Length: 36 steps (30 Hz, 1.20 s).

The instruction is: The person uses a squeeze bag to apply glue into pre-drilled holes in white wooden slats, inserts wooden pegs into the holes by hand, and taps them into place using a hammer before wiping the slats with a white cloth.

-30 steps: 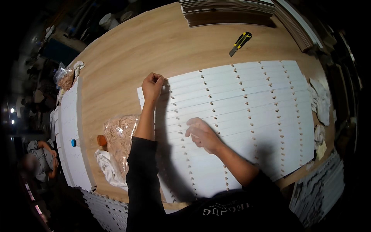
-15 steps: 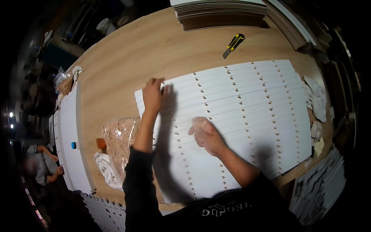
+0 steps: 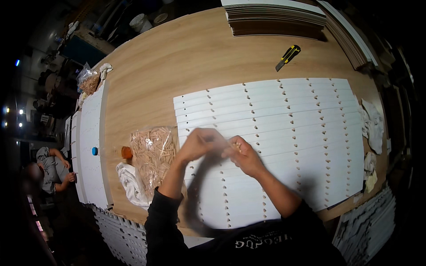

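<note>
Several white panels lie side by side on the wooden table, with rows of short wooden dowels standing up from them. Over their left half, my right hand is closed around a few loose dowels, whose pale ends show at the fingers. My left hand reaches across to the right fingertips; its own fingers are smeared by motion, so their grip is unclear. Dark bare holes mark the panels' far left end. Left of the panels rests a clear plastic bag full of dowels.
A yellow-and-black utility knife lies beyond the panels, near stacked boards. White cloths flank the work. An orange cap sits by the bag. At far left, another person is beside a long white panel.
My left hand has come back from the far left corner of the panels to my right hand. The right hand stays closed on the dowels. The whole view has shifted slightly.
</note>
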Tool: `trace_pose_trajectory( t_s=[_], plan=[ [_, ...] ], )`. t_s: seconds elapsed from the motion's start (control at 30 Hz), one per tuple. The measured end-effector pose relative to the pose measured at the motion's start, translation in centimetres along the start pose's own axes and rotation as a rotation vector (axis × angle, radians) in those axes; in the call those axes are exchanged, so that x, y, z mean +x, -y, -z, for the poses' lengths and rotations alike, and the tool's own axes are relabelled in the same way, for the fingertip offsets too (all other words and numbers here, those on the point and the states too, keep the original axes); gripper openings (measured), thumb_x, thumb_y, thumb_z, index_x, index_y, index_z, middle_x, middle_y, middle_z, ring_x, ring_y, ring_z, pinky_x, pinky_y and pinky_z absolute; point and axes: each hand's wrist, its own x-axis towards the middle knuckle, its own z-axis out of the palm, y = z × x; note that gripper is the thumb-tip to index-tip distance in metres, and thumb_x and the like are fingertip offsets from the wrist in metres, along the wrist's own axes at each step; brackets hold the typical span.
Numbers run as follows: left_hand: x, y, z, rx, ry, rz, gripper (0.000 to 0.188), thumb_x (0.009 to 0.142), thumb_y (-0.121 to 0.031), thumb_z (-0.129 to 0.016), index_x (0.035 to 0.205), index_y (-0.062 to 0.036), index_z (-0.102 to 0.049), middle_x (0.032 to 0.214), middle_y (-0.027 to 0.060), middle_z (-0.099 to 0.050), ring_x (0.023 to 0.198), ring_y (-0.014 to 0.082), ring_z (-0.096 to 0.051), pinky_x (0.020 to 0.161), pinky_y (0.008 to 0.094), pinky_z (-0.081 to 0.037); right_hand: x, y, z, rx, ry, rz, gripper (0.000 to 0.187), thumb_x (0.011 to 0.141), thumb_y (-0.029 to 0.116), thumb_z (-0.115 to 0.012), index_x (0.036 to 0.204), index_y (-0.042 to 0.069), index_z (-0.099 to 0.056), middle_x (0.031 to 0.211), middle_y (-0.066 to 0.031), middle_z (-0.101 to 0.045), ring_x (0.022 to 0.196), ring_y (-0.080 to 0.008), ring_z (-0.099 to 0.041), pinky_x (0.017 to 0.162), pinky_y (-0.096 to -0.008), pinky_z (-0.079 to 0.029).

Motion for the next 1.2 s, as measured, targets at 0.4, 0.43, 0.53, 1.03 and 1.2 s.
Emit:
trace_pose_trajectory(
  t_s=[0.4,0.43,0.53,1.03,1.2],
  plan=[
    [8.8,5.2,11.9,0.674,-0.907,-0.033,0.017,0.078,-0.019,-0.071,0.076,-0.0034,-0.065,0.068,0.0138,-0.064,0.062,0.0258,-0.061,0.059,0.0345,-0.048,1.6,-3.1,1.1,-0.163,-0.064,-0.085,0.016,0.095,0.025,-0.05,0.097,0.01,-0.052,0.075,0.0,-0.054,0.05,-0.0012,-0.031,0.043,-0.017,-0.025],
    [9.0,4.8,11.6,0.735,-0.886,-0.059,0.019,0.078,-0.021,-0.071,0.075,-0.004,-0.064,0.069,0.0148,-0.063,0.063,0.0284,-0.061,0.059,0.0364,-0.048,1.4,-3.1,1.2,-0.14,-0.072,-0.093,0.016,0.095,0.025,-0.05,0.098,0.01,-0.052,0.075,0.0,-0.054,0.05,-0.0012,-0.031,0.043,-0.017,-0.025],
    [9.3,6.1,11.2,1.036,-0.851,-0.27,0.02,0.078,-0.023,-0.071,0.076,-0.0045,-0.063,0.073,0.0146,-0.062,0.064,0.0306,-0.061,0.057,0.0387,-0.047,0.9,-2.6,0.8,-0.032,-0.067,-0.113,0.016,0.095,0.024,-0.049,0.099,0.009,-0.054,0.075,0.0,-0.053,0.05,-0.0012,-0.031,0.043,-0.017,-0.025],
    [-1.2,0.6,-0.8,0.11,-0.112,-0.117,0.01,0.08,-0.007,-0.069,0.088,-0.0018,-0.069,0.079,0.0017,-0.064,0.073,0.01,-0.057,0.069,0.0243,-0.045,-0.5,-1.6,0.4,0.053,0.003,-0.197,0.021,0.096,0.029,-0.048,0.097,0.009,-0.056,0.076,0.0023,-0.053,0.053,-0.0014,-0.032,0.044,-0.0172,-0.028],
    [3.4,4.4,7.9,-0.047,-0.685,-0.159,0.009,0.083,-0.011,-0.065,0.083,-0.0027,-0.068,0.071,-0.0001,-0.064,0.065,0.0073,-0.056,0.059,0.0225,-0.045,-0.4,-1.7,0.1,0.02,-0.077,-0.222,0.021,0.096,0.026,-0.05,0.106,0.007,-0.056,0.076,-0.0001,-0.052,0.049,-0.0009,-0.03,0.041,-0.0157,-0.023]
  ],
)
